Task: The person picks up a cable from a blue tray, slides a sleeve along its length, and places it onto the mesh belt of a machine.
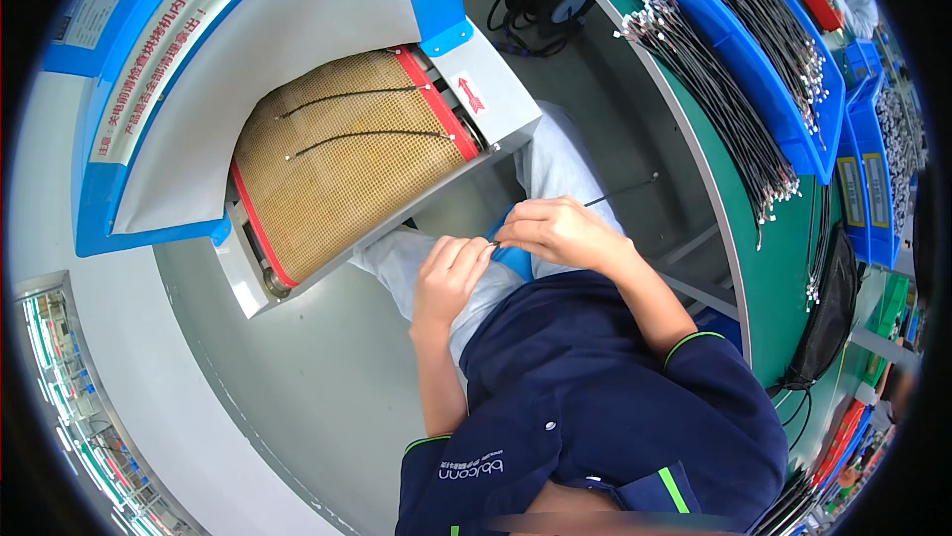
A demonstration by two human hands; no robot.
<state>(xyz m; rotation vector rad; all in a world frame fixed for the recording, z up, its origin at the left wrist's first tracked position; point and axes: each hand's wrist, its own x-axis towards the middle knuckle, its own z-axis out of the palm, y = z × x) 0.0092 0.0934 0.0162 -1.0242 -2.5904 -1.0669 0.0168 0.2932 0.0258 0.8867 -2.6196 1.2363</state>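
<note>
In front of my lap my left hand (pixel 451 278) and my right hand (pixel 560 232) meet, fingertips nearly touching. Both are closed in a pinch on one end of a thin black cable (pixel 620 189). Its other end, tipped with a small connector, sticks out past my right hand to the right. The pinched end is mostly hidden by my fingers. Ahead to the left, two similar black cables, an upper one (pixel 347 97) and a lower one (pixel 372 139), lie across a tan mesh conveyor belt (pixel 327 194) with red edges.
The belt runs out of a blue and white machine (pixel 268 50) with a pale curtain. To the right curves a green-topped bench (pixel 729 229) carrying a bundle of black cables (pixel 709 100) and a blue tray (pixel 818 154) of more cables. A coiled black hose (pixel 540 0) lies beyond.
</note>
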